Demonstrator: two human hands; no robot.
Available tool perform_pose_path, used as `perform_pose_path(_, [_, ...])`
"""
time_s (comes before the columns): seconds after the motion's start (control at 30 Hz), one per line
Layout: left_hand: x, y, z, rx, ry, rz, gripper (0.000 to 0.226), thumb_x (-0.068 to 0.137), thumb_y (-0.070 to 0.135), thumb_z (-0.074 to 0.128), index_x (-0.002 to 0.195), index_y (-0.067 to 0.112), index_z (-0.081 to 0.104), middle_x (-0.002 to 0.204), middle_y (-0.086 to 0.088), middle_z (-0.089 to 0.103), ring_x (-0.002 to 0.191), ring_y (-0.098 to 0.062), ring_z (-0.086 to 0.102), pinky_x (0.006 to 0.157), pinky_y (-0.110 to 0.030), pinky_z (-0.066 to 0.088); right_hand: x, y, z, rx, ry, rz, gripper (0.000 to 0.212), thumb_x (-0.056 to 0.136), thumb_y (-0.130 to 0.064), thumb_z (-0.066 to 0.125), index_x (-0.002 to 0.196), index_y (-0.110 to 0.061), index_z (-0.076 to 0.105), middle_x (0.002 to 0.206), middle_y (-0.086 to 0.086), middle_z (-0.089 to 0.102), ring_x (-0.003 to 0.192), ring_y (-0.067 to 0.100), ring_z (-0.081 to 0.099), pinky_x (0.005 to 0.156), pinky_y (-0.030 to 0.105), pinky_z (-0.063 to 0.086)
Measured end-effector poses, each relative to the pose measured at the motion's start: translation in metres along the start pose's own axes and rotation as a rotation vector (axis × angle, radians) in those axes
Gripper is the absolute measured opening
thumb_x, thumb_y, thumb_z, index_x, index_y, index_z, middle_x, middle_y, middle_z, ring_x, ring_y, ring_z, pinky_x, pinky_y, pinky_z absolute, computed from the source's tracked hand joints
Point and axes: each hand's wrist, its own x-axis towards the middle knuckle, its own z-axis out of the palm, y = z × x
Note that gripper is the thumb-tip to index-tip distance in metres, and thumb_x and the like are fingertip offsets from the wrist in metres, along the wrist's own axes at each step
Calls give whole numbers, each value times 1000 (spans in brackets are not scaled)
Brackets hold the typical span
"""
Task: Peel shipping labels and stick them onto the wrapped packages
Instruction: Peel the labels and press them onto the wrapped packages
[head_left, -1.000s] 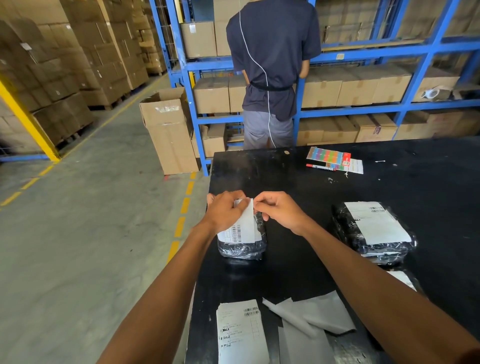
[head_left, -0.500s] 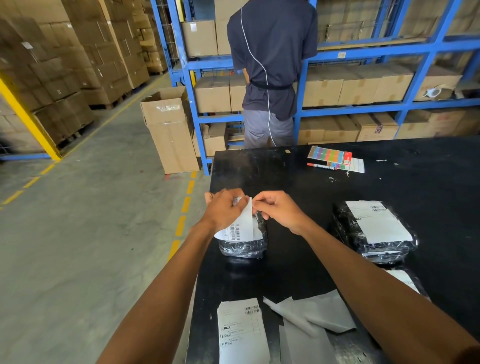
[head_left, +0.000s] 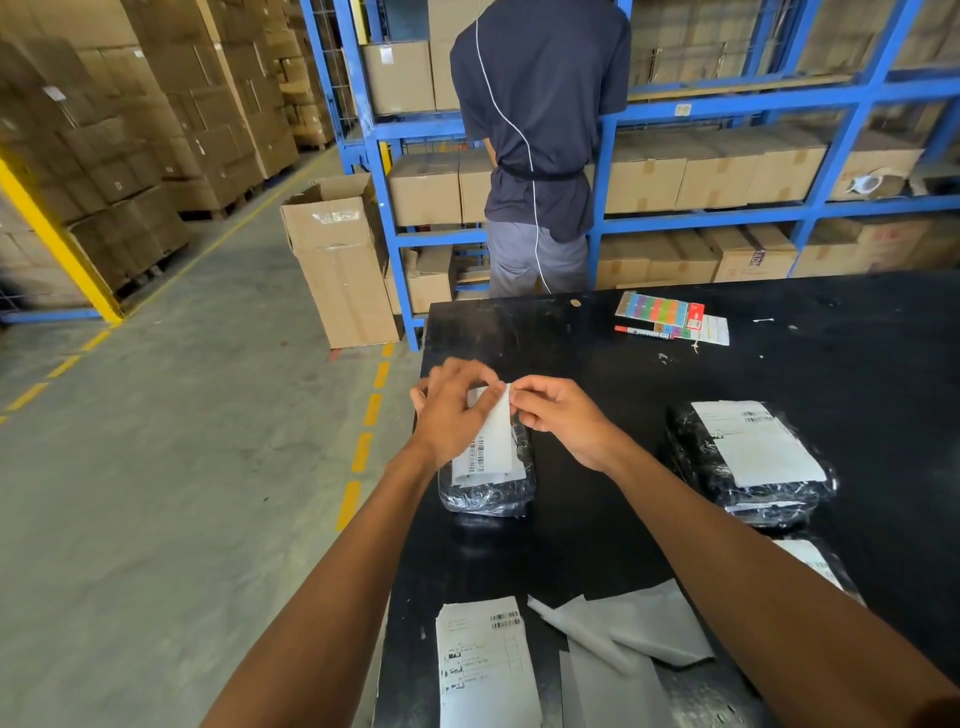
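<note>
The surface (head_left: 597, 545) was black and smooth with a dull sheen, scuffed pale near its far edge. The package (head_left: 488, 488) by the left edge was wrapped in glossy, crinkled clear plastic over dark contents, as was the package (head_left: 748, 493) toward the right edge. The label (head_left: 491, 441) was matt white paper with printed barcodes. Near the front edge lay greyish, smooth backing sheets (head_left: 639, 629), faintly waxy-looking, beside another matt paper label (head_left: 483, 665).

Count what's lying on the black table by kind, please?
Wrapped packages: 3
Loose label sheets: 1
Peeled backing papers: 2
Markers: 1
Colourful sticker packs: 1
Total: 8
</note>
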Motion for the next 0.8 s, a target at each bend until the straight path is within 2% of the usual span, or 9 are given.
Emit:
perform_pose_path(0.07, [0,3,0,27,151,33,10,89,43,61,91,34,57,104,7,53,103,-10,47,94,-38,34,1,1,0,37,26,-11,14,97,-11,58,101,-8,72,91,14,62,89,26,49,77,35,39])
perform_pose_path(0.1, [0,5,-1,-35,184,42,10,89,37,63,88,29,57,98,5,56,95,-10,52,88,-38,40,1,0,1,36,39,-18,14,97,-10,58,100,-6,71,90,14,62,86,26,48,72,31,39])
perform_pose_path(0.2, [0,16,-2,-259,81,-4,15,91,27,66,80,18,62,75,8,65,72,-9,62,71,-34,52,1,-2,0,-8,68,-42,14,97,-9,58,93,-9,71,83,11,62,70,17,49,63,20,40])
perform_pose_path(0.33, [2,16,1,-327,26,-92,15,86,28,73,78,15,68,75,-5,71,75,-24,68,76,-40,60,2,-2,1,-178,90,-67,13,96,-14,60,95,-9,72,76,11,60,63,6,49,66,23,42])
perform_pose_path(0.5, [3,19,1,-482,39,-182,7,87,12,71,82,7,70,84,-13,74,83,-29,72,80,-42,61,2,-3,3,-257,133,-101,11,91,-8,60,88,-9,71,72,-4,65,65,1,54,69,22,43])
perform_pose_path(0.57, [4,23,2,-576,72,-256,6,88,8,68,83,6,71,85,-17,73,83,-31,72,81,-41,60,2,-2,5,-257,158,-105,10,89,-9,61,84,-12,70,76,-1,68,67,1,57,71,20,45])
perform_pose_path(0.7, [3,27,3,-981,200,-504,6,91,6,63,88,4,69,76,-10,70,69,-19,66,76,-31,58,5,7,2,-221,302,-65,13,90,-11,57,80,-14,66,76,-2,65,72,8,58,71,24,44])
perform_pose_path(0.77, [1,23,2,-1186,284,-586,7,93,8,61,88,6,67,73,-7,66,66,-16,62,79,-31,57,3,14,-2,-162,349,-7,16,92,-11,53,82,-11,65,75,-4,64,73,9,58,69,25,45])
perform_pose_path(0.8, [0,19,3,-1195,315,-588,8,93,8,61,87,7,66,74,-8,65,66,-16,62,81,-32,57,1,17,-5,-128,348,18,17,93,-12,52,82,-12,66,76,-4,65,74,9,59,70,25,46])
